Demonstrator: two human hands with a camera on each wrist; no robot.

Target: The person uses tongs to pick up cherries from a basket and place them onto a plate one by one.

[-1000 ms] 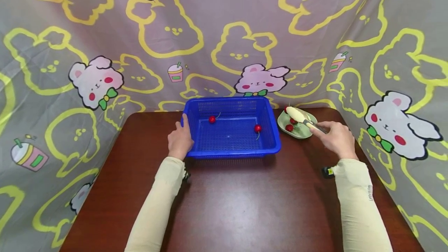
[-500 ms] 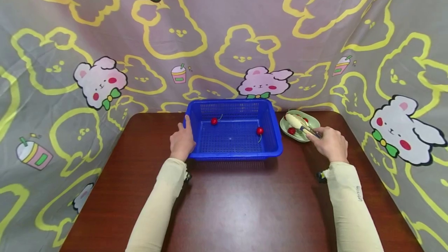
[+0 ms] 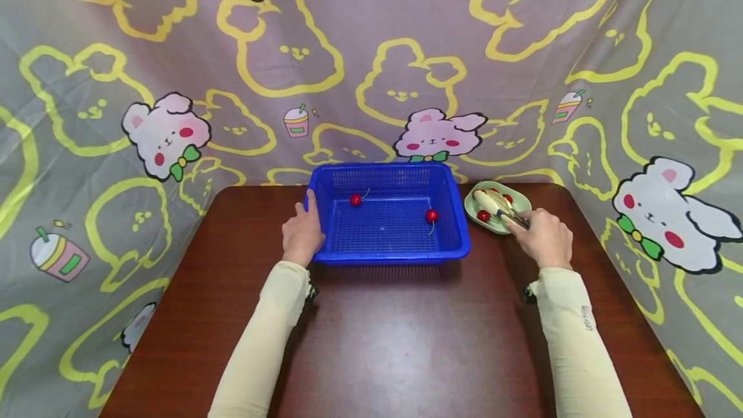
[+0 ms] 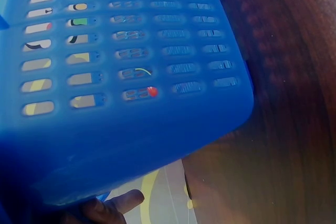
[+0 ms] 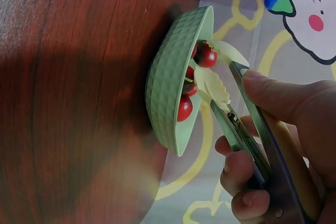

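My right hand (image 3: 545, 237) holds a pair of tongs (image 3: 492, 204) with cream scalloped tips and metal arms, its thumb on one arm and its fingers curled about the other. The tips reach into a pale green bowl (image 5: 167, 85), standing apart around a red cherry (image 5: 205, 55). More cherries lie in the bowl, partly hidden by the tongs. At the left rim of a blue perforated basket (image 3: 377, 254), my left hand (image 3: 302, 235) grips the edge. Two cherries with stems lie inside, one left cherry (image 3: 355, 200) and one right cherry (image 3: 432, 215).
The brown table (image 3: 371, 334) carries basket and bowl near its back edge. The bowl stands close to the basket's right side. A patterned curtain (image 3: 406, 76) rises behind and on both sides.
My right hand has moved left and the tongs' tips have come down into the bowl among the cherries. The left hand keeps its place at the basket rim.
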